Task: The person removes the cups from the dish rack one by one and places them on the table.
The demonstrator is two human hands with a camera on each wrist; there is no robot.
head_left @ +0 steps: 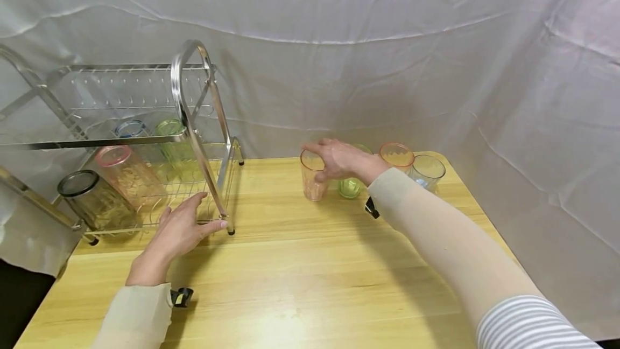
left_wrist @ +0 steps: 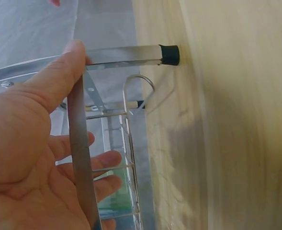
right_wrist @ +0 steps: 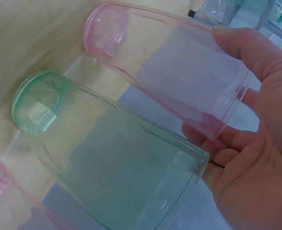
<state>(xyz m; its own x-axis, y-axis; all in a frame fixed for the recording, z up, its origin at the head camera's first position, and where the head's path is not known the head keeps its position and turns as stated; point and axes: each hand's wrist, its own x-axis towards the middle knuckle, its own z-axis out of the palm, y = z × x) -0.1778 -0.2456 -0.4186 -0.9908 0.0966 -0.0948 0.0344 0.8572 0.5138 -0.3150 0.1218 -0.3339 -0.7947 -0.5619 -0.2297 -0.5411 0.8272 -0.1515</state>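
A two-tier metal dish rack (head_left: 220, 176) stands at the left of the table. My left hand (head_left: 179, 230) holds its near right corner; in the left wrist view the thumb lies over the frame and the fingers pass behind a flat bar (left_wrist: 78, 143). At the back, my right hand (head_left: 339, 158) grips an upright clear pink drinking glass (head_left: 315, 188) near its rim. The right wrist view has the thumb on one side of this pink glass (right_wrist: 164, 62) and fingers on the other. Close beside it, near those fingers, stands a green glass (head_left: 350, 188), partly behind the hand.
Right of the green glass are an orange-rimmed glass (head_left: 397, 155) and a clear glass (head_left: 428, 170), partly behind the right forearm. The rack's lower tier holds tilted glasses: dark grey (head_left: 99, 203), pink (head_left: 131, 176), blue (head_left: 133, 129) and green (head_left: 174, 147). A grey curtain (head_left: 310, 85) borders the wooden table (head_left: 290, 263).
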